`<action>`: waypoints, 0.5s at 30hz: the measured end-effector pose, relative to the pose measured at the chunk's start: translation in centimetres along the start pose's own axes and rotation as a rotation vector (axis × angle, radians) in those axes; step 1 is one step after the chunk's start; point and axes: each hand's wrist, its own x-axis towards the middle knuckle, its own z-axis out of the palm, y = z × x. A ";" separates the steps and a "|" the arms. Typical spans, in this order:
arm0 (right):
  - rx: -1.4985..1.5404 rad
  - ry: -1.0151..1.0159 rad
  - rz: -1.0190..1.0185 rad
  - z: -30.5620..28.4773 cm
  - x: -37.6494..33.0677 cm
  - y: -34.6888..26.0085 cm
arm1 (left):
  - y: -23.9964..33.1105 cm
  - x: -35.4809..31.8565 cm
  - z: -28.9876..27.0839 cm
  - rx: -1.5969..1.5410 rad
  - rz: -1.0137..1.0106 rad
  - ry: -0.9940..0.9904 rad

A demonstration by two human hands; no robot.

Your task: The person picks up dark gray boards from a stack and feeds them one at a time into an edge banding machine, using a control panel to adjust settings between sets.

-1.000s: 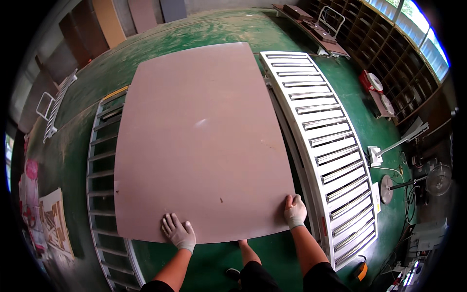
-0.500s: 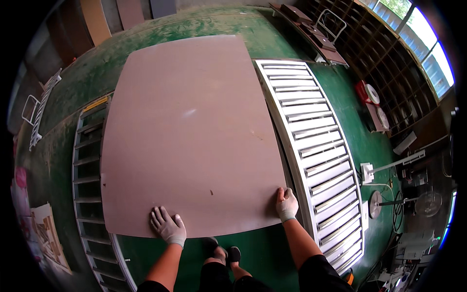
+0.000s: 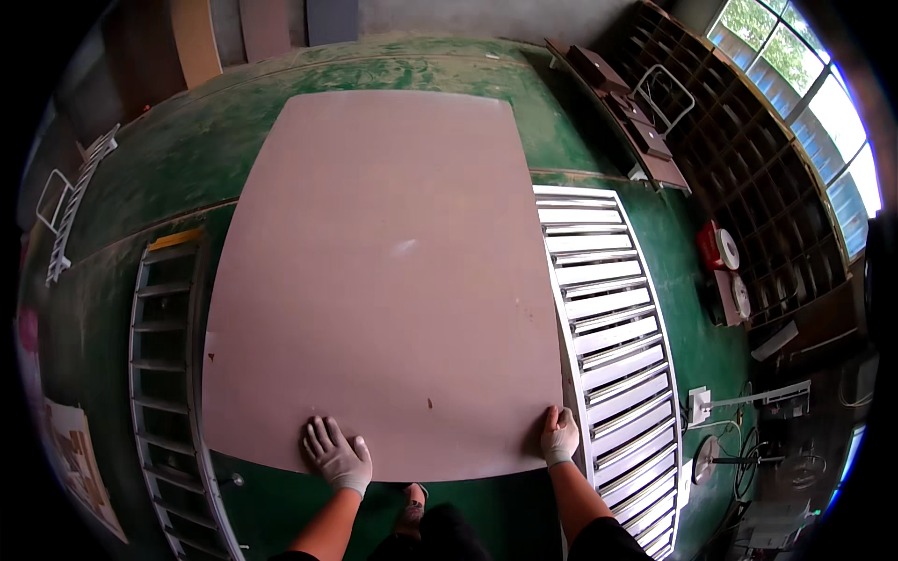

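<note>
A large flat pinkish-brown board (image 3: 388, 280) spreads out in front of me, its near edge close to my body. It carries a small dark mark near the front and another at its left edge. My left hand (image 3: 337, 455), in a pale work glove, lies on top at the near edge with fingers spread. At the near right corner, my gloved right hand (image 3: 560, 436) is closed on the board's edge, its thumb side up; the fingertips are partly hidden. What carries the board from below is covered by it.
To the right runs a roller conveyor (image 3: 622, 351) with metal rollers, close along the board. On the left stands another roller frame (image 3: 161, 365). Farther right are a pedestal fan (image 3: 706, 458), a pigeonhole rack (image 3: 739, 140) and a low cart (image 3: 631, 122) with brown panels.
The board has slid forward relative to the conveyor, both hands moving with it and keeping their places on it. My view has shifted, and one foot shows where two did.
</note>
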 end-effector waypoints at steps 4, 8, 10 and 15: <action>0.008 0.030 0.014 1.2 4.4 -5.9 | 2.0 7.5 -0.7 -0.003 0.030 0.031; -0.008 0.064 0.054 2.9 8.5 -9.6 | 3.9 14.6 -0.6 0.015 0.069 0.024; 0.001 0.041 0.089 3.0 10.7 -11.8 | 5.3 17.6 -1.2 0.016 0.091 0.028; -0.016 0.020 0.135 4.2 15.7 -17.6 | 7.6 25.2 -1.3 0.022 0.088 -0.015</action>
